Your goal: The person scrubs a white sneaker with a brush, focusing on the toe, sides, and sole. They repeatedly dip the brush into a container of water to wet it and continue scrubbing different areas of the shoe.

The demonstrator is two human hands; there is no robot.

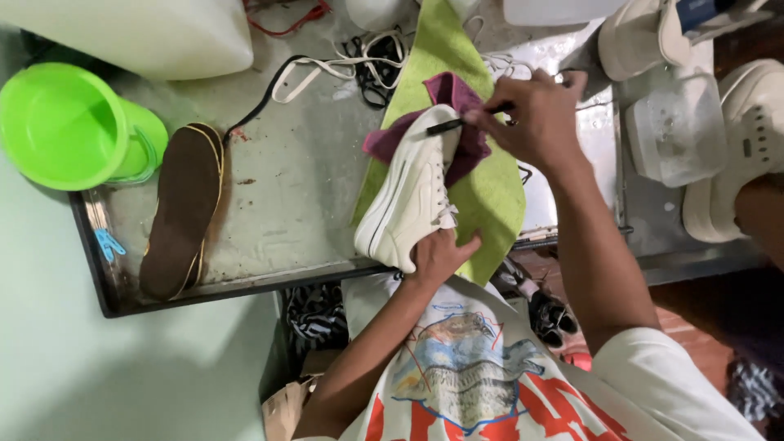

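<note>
Gripping white sneaker (412, 192), left hand (437, 253); right hand (535, 118) pinching black brush (465, 121).

Open metal surface (310, 204) lies at the centre of the frame, between the brown insole (181, 211) at lower left and the white shoe (412, 192) on the green cloth (490, 196). A green bucket (69, 126) and a pale container (139, 33) block the upper left; tangled laces (367, 61) crowd the top centre. At right, a clear plastic box (678, 135) and more white shoes (747, 147) close off passage.
</note>
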